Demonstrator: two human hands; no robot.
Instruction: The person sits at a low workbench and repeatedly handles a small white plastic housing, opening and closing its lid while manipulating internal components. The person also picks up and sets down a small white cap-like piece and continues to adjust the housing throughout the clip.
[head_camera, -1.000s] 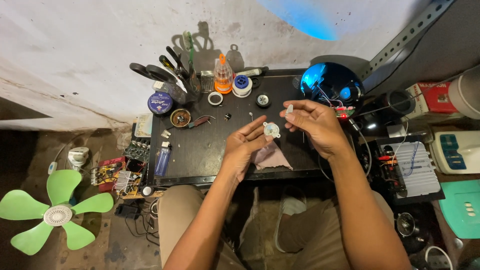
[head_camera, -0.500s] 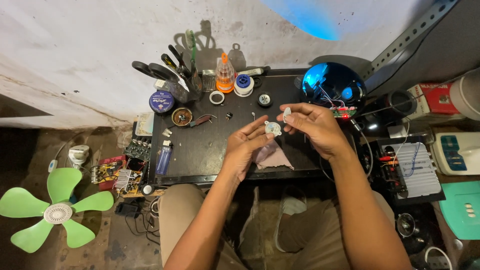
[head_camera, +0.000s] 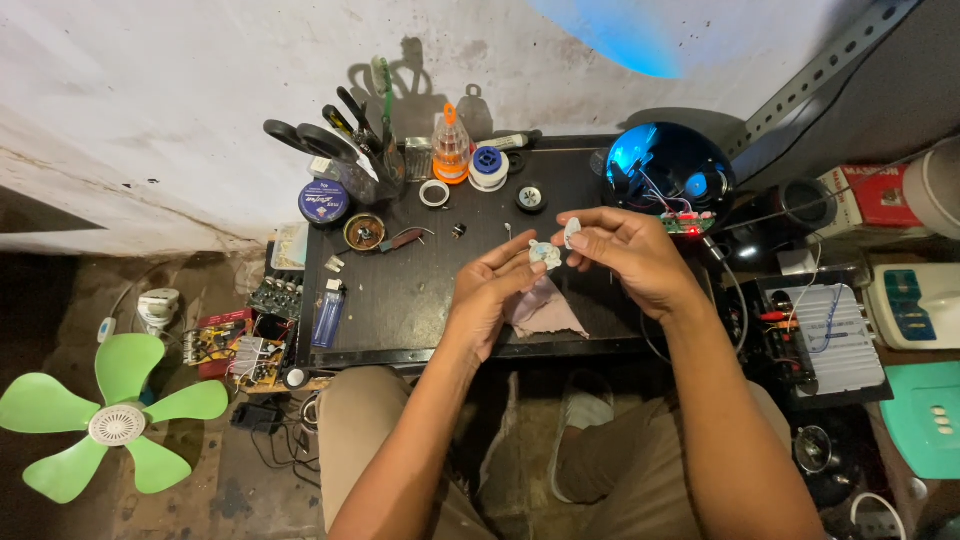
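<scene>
Over the black table (head_camera: 400, 300): two hands, one small white part each.
Left hand (head_camera: 490, 290) pinches a white piece (head_camera: 545, 254); right hand (head_camera: 630, 255) grips a white cap (head_camera: 571, 232) just beside it, above a pink cloth (head_camera: 545, 312).

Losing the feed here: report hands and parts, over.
Left hand pinches a small white part. Right hand pinches a white cap beside it. Pink cloth lies under both hands. Nothing blocking.

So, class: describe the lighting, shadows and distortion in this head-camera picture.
Head view: blue glare spills on the white wall above the shiny blue dome; the black-handled scissors and tools cast shadows up the wall; wide-angle bending curves the black worktable; the left hand and right hand are evenly lit and sharp.
</scene>
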